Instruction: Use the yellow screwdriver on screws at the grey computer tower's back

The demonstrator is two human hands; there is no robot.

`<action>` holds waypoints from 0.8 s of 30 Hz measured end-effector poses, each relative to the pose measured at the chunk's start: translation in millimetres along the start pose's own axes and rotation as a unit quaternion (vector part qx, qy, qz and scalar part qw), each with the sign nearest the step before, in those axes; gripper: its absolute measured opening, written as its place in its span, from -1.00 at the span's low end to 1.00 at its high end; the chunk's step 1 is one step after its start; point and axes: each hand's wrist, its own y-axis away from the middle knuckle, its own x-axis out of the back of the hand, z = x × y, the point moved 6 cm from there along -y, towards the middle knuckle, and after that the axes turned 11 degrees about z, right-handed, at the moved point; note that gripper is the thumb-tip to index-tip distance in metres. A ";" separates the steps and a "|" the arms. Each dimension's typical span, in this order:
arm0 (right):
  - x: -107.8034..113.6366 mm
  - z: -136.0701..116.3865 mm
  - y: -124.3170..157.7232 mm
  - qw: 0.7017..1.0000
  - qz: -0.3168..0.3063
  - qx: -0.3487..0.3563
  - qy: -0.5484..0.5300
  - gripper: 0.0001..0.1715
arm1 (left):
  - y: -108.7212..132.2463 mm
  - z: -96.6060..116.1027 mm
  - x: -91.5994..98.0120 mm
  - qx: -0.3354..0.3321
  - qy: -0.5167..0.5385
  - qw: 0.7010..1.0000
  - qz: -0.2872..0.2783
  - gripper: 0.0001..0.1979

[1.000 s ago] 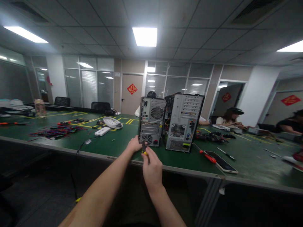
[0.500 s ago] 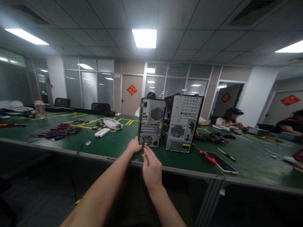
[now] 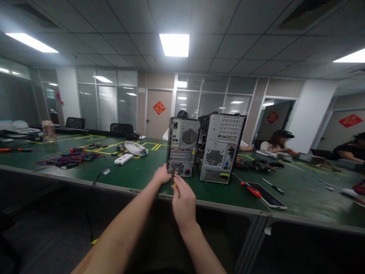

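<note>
Head — slim tool near perforated metal tower.

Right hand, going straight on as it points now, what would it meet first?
The dark-and-yellow object in the right hand would probably touch the left computer tower, low on its back; depth is unclear, and the left hand is close.

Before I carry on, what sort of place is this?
Probably an office room used as an electronics workshop: two computer cases stand on a green worktable, a red-handled screwdriver lies to their right, and glass partitions with blinds run behind.
</note>
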 end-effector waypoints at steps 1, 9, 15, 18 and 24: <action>0.1 -0.6 -0.4 1.000 -0.007 0.006 0.005 -0.56 | 0.6 0.4 0.6 0.000 0.002 1.000 0.001 -0.28; 1.2 4.4 -0.4 0.999 0.011 -0.033 -0.020 -0.69 | 0.5 2.1 2.3 -0.004 -0.002 1.000 -0.002 -0.27; -1.5 -1.0 0.5 1.000 -0.007 0.003 -0.013 -0.56 | 1.5 3.1 3.3 -0.004 0.004 1.000 -0.003 -0.27; -1.3 -0.8 0.6 1.000 -0.015 0.003 -0.005 -0.52 | 2.2 2.5 3.3 0.001 0.008 1.000 -0.003 -0.28; -0.1 6.7 0.1 0.998 0.014 -0.047 -0.028 -0.70 | 1.3 2.3 3.0 -0.001 0.004 1.000 -0.004 -0.25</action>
